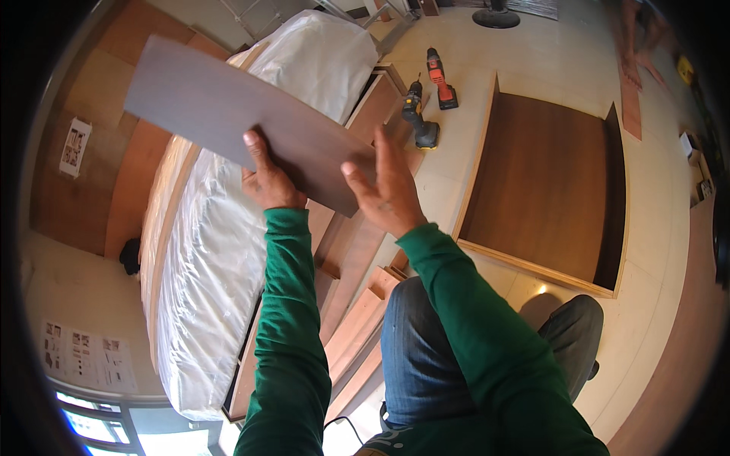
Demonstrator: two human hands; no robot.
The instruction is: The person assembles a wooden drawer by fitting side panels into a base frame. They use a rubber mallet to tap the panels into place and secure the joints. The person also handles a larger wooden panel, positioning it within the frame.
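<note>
A long grey-brown wooden board (228, 106) is held up in the air, slanting from upper left down toward the middle. My left hand (270, 178) grips its lower edge, thumb lying over the face and the other fingers hidden behind. At the board's right end is my right hand (386, 186), with its thumb in front and its fingers at the end edge. Right of my hands, a shallow open wooden box (540, 186) with low sides and a dark brown bottom lies on the floor.
A yellow-black cordless drill (417, 118) and a red-black one (441, 80) stand on the floor. At left is a plastic-wrapped mattress (205, 273). Several wooden planks (357, 319) lie beside my knee. Another person's bare foot (631, 70) shows at the upper right.
</note>
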